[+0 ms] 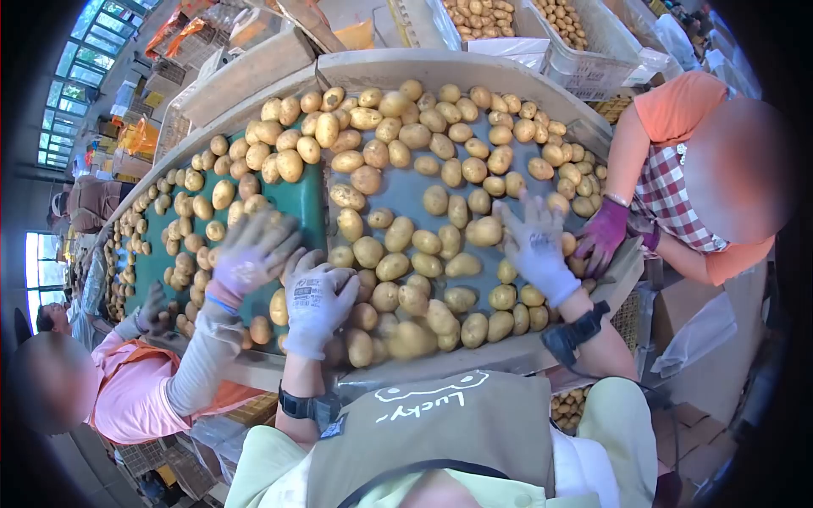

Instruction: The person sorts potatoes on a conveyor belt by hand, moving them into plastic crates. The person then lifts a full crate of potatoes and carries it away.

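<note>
Many potatoes (pixel 398 235) lie spread over a sorting table with a grey-blue surface and a green belt (pixel 312 207). My left hand (pixel 319 298), in a white glove, is at the near side of the table with its fingers curled in; potatoes lie just to its right, and whether it holds one is hidden. Farther right, my right hand (pixel 535 241), also gloved in white, reaches over the potatoes with its fingers spread, next to a potato (pixel 485 231) on its left side. One potato (pixel 412 339) near the front edge is blurred.
At the right, a co-worker's purple-gloved hand (pixel 603 237) is close to my right hand. A left co-worker's gloved hand (pixel 254 251) reaches beside my left hand. The table's wooden rim (pixel 474 61) curves along the back, with potato crates (pixel 584 68) beyond.
</note>
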Motion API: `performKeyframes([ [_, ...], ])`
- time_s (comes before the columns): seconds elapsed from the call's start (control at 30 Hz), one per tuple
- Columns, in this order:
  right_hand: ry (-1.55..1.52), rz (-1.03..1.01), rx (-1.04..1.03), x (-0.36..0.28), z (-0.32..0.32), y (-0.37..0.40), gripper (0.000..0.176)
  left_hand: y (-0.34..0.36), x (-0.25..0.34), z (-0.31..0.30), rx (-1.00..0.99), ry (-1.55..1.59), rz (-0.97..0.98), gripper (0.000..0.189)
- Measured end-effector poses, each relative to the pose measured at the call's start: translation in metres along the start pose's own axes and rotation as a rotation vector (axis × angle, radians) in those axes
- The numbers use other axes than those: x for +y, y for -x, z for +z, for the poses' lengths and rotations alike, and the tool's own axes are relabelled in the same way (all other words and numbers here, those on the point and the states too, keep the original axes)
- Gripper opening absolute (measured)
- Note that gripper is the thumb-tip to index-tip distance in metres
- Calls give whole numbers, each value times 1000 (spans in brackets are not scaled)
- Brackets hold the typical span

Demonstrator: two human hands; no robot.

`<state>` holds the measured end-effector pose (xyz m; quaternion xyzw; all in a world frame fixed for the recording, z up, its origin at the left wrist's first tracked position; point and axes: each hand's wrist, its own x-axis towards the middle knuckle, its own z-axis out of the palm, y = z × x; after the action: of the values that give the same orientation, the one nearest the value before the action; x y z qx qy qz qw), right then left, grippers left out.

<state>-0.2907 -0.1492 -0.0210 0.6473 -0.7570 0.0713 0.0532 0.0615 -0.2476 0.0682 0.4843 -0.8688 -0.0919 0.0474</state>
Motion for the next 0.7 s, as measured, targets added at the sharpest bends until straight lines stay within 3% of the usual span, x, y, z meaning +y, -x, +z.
performKeyframes([
  [0.03,4,3,8,-24,-18,-8,48,-3,0,1,7,0,5,22],
  [0.1,-233,-418,-637,-81,-76,-22,51,-7,5,-2,-63,-15,11,22],
  [0.17,-773,-741,-33,-93,-33,29,39,-9,5,-4,-46,-18,33,23],
  [0.23,-739,-682,-34,-78,-41,6,35,-7,2,-9,-67,-16,8,23],
  [0.3,-467,-453,-360,-51,-57,-16,31,-6,3,-9,-41,12,-32,21],
  [0.33,-490,-172,-402,-31,-42,-19,30,-7,2,-9,-44,32,-24,20],
  [0.43,54,-188,194,-20,-37,-27,28,-16,-2,-5,-32,38,-15,19],
  [0.5,-437,-487,-196,-67,-77,-22,41,-16,-2,-5,-89,38,17,19],
  [0.53,-447,-488,-204,-75,-62,-10,41,-18,1,-7,-103,39,3,19],
  [0.6,-793,-744,-134,-91,-9,10,49,-14,2,-6,-71,34,-8,19],
  [0.63,-658,-761,-84,-81,2,-2,45,-13,0,-7,-32,30,-10,19],
  [0.7,-498,-527,-195,-71,0,-9,45,-12,-7,-2,10,50,-10,19],
])
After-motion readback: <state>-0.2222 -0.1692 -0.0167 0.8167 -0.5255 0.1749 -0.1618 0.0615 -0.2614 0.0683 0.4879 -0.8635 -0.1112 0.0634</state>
